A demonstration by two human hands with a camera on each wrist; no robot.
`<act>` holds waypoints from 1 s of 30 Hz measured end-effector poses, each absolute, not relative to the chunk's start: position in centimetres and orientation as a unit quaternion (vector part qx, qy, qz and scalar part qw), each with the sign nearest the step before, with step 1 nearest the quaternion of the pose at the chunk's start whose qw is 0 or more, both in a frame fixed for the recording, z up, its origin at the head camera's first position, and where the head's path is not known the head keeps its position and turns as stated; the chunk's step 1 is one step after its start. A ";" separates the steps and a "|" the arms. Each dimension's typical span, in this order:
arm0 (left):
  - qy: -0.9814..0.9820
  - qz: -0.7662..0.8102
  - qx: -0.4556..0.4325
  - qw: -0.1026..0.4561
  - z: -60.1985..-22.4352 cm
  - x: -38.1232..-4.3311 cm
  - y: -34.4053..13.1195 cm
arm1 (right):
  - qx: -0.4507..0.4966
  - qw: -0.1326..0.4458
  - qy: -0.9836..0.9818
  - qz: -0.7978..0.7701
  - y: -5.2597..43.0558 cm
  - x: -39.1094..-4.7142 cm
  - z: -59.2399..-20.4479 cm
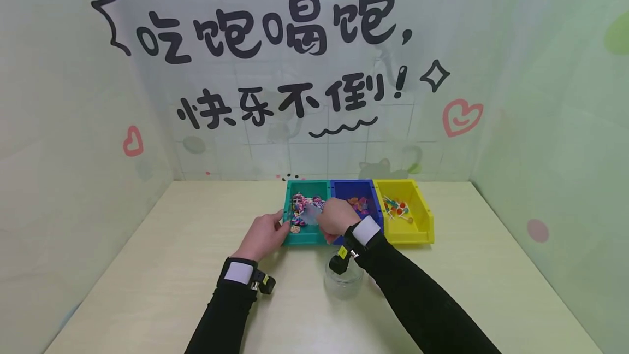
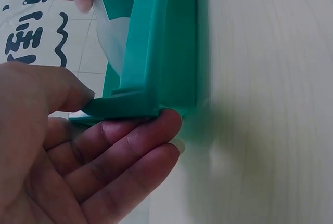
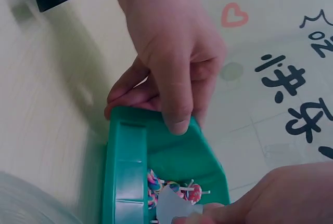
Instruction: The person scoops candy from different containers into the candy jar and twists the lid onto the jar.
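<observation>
My left hand (image 1: 264, 237) grips the left wall of a teal-green bin (image 1: 307, 239), thumb over the rim and fingers along the outside, as the left wrist view shows. My right hand (image 1: 339, 216) holds a translucent whitish scoop (image 1: 311, 214), its blade down inside that bin. Small swirl-coloured lollipops (image 3: 192, 192) lie around the blade; one or two sticks show in the right wrist view. How much the scoop carries cannot be made out. The handle is mostly covered by my right fingers.
Right of the green bin stand a blue bin (image 1: 351, 186) with orange and purple pieces and a yellow bin (image 1: 420, 214) with small lollipops. A clear glass jar (image 1: 343, 284) is on the table in front, partly under my right wrist. Printed walls enclose the back and sides.
</observation>
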State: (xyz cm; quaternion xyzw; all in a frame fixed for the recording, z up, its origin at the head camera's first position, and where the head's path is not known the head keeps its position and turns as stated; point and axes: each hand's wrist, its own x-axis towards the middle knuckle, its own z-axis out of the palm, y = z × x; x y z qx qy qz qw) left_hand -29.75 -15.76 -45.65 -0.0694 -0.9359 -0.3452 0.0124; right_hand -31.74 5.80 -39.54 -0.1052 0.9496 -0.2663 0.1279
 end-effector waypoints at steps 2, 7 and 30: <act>-0.935 -0.347 -0.070 0.013 -45.7 -29.8 -15.8 | -0.110 0.107 0.955 -0.254 5.4 -31.8 -39.5; -0.934 -0.349 -0.068 0.015 -46.0 -29.8 -16.1 | -0.118 0.023 0.967 -0.223 4.9 -31.7 -39.6; -0.932 -0.355 -0.078 0.006 -45.8 -30.0 -16.0 | -0.104 0.104 0.943 -0.297 4.7 -32.9 -39.6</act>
